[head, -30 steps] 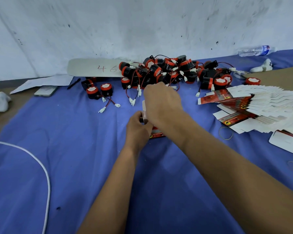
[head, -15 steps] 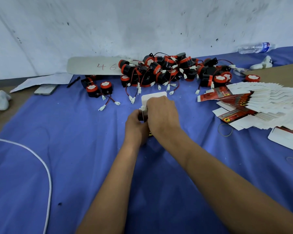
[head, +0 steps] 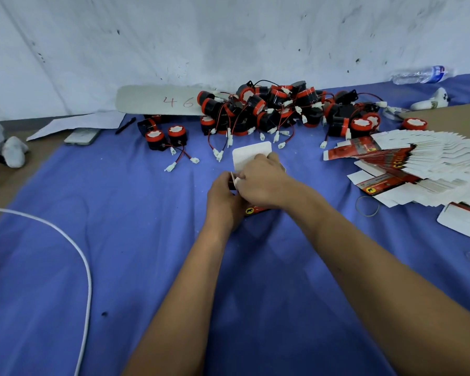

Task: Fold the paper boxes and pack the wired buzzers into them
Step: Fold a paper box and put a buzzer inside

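A red and white paper box (head: 251, 157) stands in the middle of the blue cloth, its white lid flap raised toward the wall. My left hand (head: 224, 198) grips the box's left side. My right hand (head: 263, 180) lies over the box's top with fingers curled on a small white flap. The box's red lower edge with a yellow emblem shows beneath my hands. Behind, a pile of black and red wired buzzers (head: 277, 109) lies against the wall. Two more buzzers (head: 164, 137) sit apart at the left. Flat unfolded boxes (head: 418, 164) fan out at the right.
A white cable (head: 73, 253) curves across the cloth at left. A phone (head: 82, 137), a pen (head: 125, 125) and a card marked 46 (head: 158, 100) lie at back left. A water bottle (head: 421, 74) and a rubber band (head: 368, 205) are at right.
The box's white lid flap has come into view standing up behind my hands. My right hand has dropped lower onto the box's top; my left hand stays on its left side.
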`<action>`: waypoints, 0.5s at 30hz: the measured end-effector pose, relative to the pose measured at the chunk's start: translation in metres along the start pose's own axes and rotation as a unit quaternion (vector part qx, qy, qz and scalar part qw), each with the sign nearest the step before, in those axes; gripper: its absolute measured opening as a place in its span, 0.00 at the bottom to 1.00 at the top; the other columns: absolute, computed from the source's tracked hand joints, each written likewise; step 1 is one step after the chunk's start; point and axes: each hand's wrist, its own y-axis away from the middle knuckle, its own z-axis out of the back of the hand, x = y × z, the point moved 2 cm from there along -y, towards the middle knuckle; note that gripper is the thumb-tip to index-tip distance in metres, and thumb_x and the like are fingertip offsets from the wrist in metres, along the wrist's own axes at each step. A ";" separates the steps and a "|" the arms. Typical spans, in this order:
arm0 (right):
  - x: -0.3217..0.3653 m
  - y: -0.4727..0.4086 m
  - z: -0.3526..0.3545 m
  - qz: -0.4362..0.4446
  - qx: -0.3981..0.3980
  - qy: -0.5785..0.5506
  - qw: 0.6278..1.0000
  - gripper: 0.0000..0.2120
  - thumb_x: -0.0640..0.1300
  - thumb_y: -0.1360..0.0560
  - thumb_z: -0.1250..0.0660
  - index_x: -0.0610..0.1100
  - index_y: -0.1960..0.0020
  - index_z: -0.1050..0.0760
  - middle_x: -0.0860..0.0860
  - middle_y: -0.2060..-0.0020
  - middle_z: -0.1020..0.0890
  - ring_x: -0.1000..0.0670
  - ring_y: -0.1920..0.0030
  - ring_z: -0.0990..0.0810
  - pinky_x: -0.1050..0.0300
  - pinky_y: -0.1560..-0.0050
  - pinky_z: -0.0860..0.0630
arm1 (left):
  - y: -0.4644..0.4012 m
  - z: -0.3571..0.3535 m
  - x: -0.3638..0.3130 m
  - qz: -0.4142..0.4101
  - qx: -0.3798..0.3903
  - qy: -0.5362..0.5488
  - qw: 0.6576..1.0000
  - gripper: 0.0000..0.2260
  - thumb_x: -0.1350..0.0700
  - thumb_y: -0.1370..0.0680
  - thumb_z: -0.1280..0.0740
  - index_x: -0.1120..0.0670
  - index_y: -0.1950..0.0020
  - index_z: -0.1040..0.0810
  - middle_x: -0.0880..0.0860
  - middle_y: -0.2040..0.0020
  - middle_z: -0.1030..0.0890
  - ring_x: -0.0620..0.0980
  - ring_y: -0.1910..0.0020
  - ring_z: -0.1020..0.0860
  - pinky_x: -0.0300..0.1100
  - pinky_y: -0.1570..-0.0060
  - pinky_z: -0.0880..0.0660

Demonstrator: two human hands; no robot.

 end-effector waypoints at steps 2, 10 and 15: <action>-0.002 -0.001 0.003 -0.016 0.070 -0.054 0.996 0.21 0.61 0.21 0.46 0.47 0.55 0.22 0.42 0.44 0.29 0.42 0.43 0.37 0.47 0.34 0.37 | -0.004 0.000 0.002 -0.018 -0.001 -0.050 0.999 0.11 0.63 0.25 0.30 0.51 0.59 0.29 0.44 0.63 0.27 0.39 0.67 0.29 0.26 0.68 0.32; 0.003 0.013 -0.001 0.017 0.011 -0.011 1.000 0.26 0.63 0.17 0.49 0.49 0.57 0.20 0.41 0.47 0.28 0.44 0.45 0.39 0.48 0.37 0.41 | -0.007 -0.001 0.008 -0.028 -0.005 -0.055 0.998 0.10 0.67 0.22 0.33 0.54 0.58 0.30 0.47 0.65 0.26 0.44 0.67 0.29 0.29 0.70 0.33; -0.006 0.022 -0.004 0.038 -0.004 -0.047 0.998 0.17 0.57 0.17 0.44 0.52 0.59 0.24 0.44 0.47 0.30 0.45 0.43 0.39 0.51 0.37 0.41 | 0.000 -0.001 0.007 -0.022 -0.016 0.030 0.999 0.11 0.61 0.26 0.34 0.52 0.64 0.33 0.43 0.70 0.28 0.37 0.73 0.32 0.30 0.74 0.34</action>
